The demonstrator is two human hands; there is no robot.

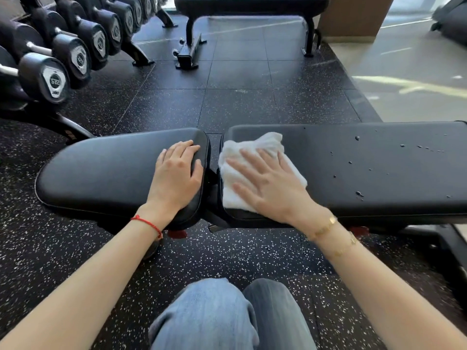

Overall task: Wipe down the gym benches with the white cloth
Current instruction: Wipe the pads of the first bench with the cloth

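A black padded gym bench lies across the view in two parts: a short seat pad (106,170) on the left and a long back pad (366,157) on the right, with a gap between them. The white cloth (242,152) lies bunched on the left end of the back pad. My right hand (267,183) presses flat on the cloth with fingers spread. My left hand (177,170) rests on the right end of the seat pad, fingertips curling over its edge. Water droplets (358,193) dot the back pad to the right of the cloth.
A rack of black dumbbells (55,79) stands at the far left. A second black bench (250,6) stands at the back on the speckled rubber floor (240,97). Pale flooring (409,72) begins at the right. My knees in blue jeans (227,317) are at the bottom.
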